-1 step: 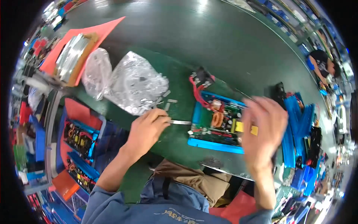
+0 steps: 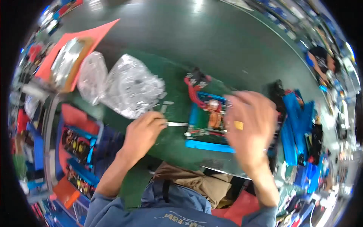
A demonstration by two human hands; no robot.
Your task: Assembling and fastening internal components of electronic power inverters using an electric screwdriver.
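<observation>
A circuit board [image 2: 200, 125] with a copper-wound coil [image 2: 214, 119] sits in a blue metal housing [image 2: 210, 146] in front of me. My left hand [image 2: 145, 130] is closed at the housing's left, thumb and fingers pinching a flat silver metal strip [image 2: 177, 124]. The strip's far end points to the housing's left edge. Over the right part of the board hovers my right hand [image 2: 251, 126], smeared by motion and hiding what lies beneath. A small yellow patch [image 2: 239, 125] shows at its fingers; I cannot tell whether it is held. Red wires [image 2: 192, 90] leave the housing's back left corner.
A clear plastic bag [image 2: 130, 89] with small metal pieces lies behind my left hand. Farther left, a box of silver strips [image 2: 68, 58] rests on a pink sheet. A bin [image 2: 99, 130] at the left holds more boards. Blue housings [image 2: 293, 128] are stacked at right; a person [image 2: 320, 62] works beyond.
The whole view has shifted slightly, so things stand a little farther left. My right hand has moved left over the board and covers more of it. My left hand keeps its pinch on the strip.
</observation>
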